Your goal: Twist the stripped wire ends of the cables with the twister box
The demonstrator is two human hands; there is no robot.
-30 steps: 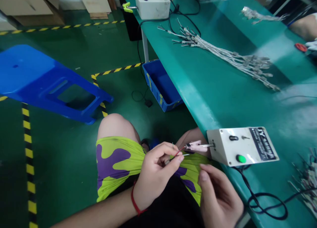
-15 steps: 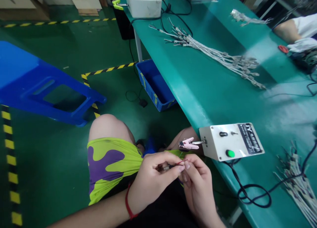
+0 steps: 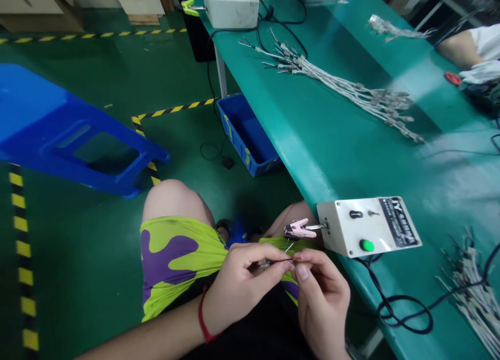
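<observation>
My left hand [image 3: 240,287] and my right hand [image 3: 322,302] meet over my lap, fingertips pinched together on a thin wire [image 3: 287,258] with a red strand. Just above them a pink clip [image 3: 299,227] sticks out from the side of a white control box [image 3: 367,226] with a green button, which sits at the edge of the green bench [image 3: 332,136]. The wire's end is small and partly hidden by my fingers.
A bundle of grey cables [image 3: 344,86] lies across the bench, another bundle [image 3: 474,297] at the right. A second white box [image 3: 230,4] stands far back. A blue bin [image 3: 246,133] and blue stool [image 3: 66,131] are on the floor. Another person's arm [image 3: 464,47] is top right.
My right hand rose from my thigh to join the left hand on the wire, away from the pink clip. The view shifted slightly.
</observation>
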